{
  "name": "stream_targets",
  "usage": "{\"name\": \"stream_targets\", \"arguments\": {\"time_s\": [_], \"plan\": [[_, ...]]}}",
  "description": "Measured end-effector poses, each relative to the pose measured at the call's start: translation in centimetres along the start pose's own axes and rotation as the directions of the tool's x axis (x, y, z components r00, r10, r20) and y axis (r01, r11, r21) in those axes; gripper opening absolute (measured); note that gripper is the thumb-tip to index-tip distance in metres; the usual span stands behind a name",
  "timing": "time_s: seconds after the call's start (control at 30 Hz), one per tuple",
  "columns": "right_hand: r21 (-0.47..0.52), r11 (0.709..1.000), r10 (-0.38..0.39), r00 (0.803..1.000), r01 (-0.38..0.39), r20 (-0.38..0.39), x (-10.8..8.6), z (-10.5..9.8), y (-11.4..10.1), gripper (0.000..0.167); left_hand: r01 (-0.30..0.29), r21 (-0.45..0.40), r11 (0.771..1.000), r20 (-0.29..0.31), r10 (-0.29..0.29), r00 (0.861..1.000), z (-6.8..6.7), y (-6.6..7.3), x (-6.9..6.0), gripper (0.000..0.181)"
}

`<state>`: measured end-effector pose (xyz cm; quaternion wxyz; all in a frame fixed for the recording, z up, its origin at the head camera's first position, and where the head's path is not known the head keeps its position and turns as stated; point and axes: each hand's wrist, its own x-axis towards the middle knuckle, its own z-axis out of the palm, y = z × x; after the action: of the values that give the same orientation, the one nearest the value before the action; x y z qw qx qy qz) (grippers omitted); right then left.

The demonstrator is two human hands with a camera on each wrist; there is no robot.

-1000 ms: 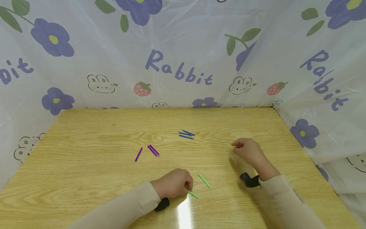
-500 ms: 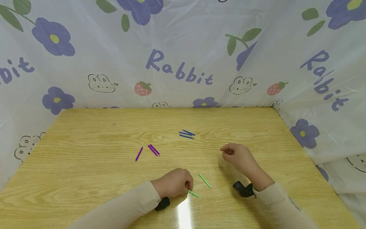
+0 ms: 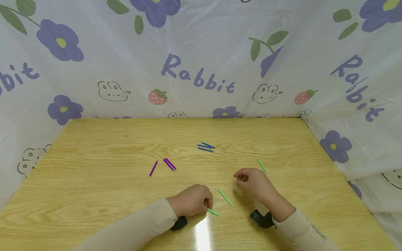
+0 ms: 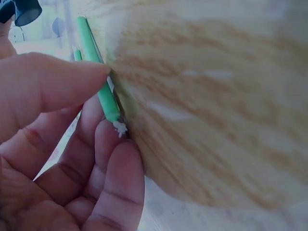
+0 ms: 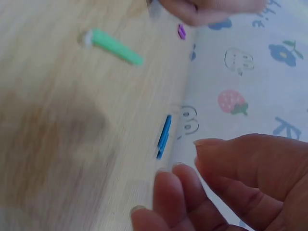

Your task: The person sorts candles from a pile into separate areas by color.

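Near the table's front, my left hand [image 3: 192,200] pinches a thin green candle [image 3: 213,212]; in the left wrist view, the thumb lies over this candle [image 4: 108,98] and its white wick end sits by the fingertips. A second green candle [image 3: 225,197] lies flat between my hands. My right hand [image 3: 254,183] hovers to its upper right, fingers loosely bent and thumb apart from them, holding nothing in the right wrist view. Beyond that hand lies a third green candle [image 3: 261,165].
Three blue candles [image 3: 205,147] lie grouped toward the back of the wooden table [image 3: 94,195]. Three purple candles [image 3: 169,164] lie left of centre, one of them apart. A printed sheet [image 3: 201,97] hangs behind the table's far edge.
My right hand has come away from the far-right green candle, moving left and toward me, so that candle now shows fully on the table. The left hand has stayed in place.
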<state>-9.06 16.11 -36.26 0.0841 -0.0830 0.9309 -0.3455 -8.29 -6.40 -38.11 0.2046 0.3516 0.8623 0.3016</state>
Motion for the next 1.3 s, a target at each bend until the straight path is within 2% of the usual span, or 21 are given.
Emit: {"name": "stream_targets", "arguments": {"time_s": [0.63,0.83,1.3], "plan": [[-0.068,0.997,0.035,0.996,-0.029,0.083,-1.0,2.5,-1.8,0.014,-0.002,0.026,1.0,-0.007,0.002,1.0,0.1,-0.1,0.0,0.02],[-0.118,0.993,-0.002,0.995,0.013,0.098,-1.1,2.6,-2.0,0.012,0.013,0.019,1.0,0.002,-0.013,1.0,0.0,0.1,0.0,0.02],[-0.119,0.991,-0.048,0.989,0.064,0.136,-1.1,2.8,-2.0,0.014,-0.008,0.047,0.999,-0.014,0.008,1.0,0.0,0.2,0.0,0.019]]}}
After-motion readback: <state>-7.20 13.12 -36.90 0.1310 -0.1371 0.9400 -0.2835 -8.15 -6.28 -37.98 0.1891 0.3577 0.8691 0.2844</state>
